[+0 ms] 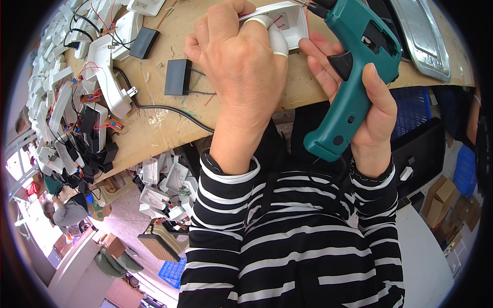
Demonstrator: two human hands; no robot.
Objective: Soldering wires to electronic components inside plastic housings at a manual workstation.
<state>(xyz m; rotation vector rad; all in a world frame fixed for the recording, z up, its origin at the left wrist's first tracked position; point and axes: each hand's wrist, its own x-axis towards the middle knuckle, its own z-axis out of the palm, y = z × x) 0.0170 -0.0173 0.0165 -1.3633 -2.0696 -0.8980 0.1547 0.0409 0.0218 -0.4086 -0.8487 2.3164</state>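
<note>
My left hand (244, 66) is closed at the near end of a white plastic housing (296, 32) on the workbench. Its thumb side and curled fingers hide part of the housing, and white finger covers (278, 41) sit on two fingers. Thin red wires show inside the housing. In my right hand (377, 115) is a green hot glue gun (334, 120), its black trigger by my fingers and its nozzle pointing up and left over the housing's far end. A black rectangular block (177, 77) with two leads lies left of my left wrist.
Wired white housings (105, 77) and black blocks crowd the bench's left side. A black cable (172, 109) runs toward my left forearm. At the far right lies a metal tray (423, 38). Below the bench are more housings (167, 185) and a blue crate (411, 110).
</note>
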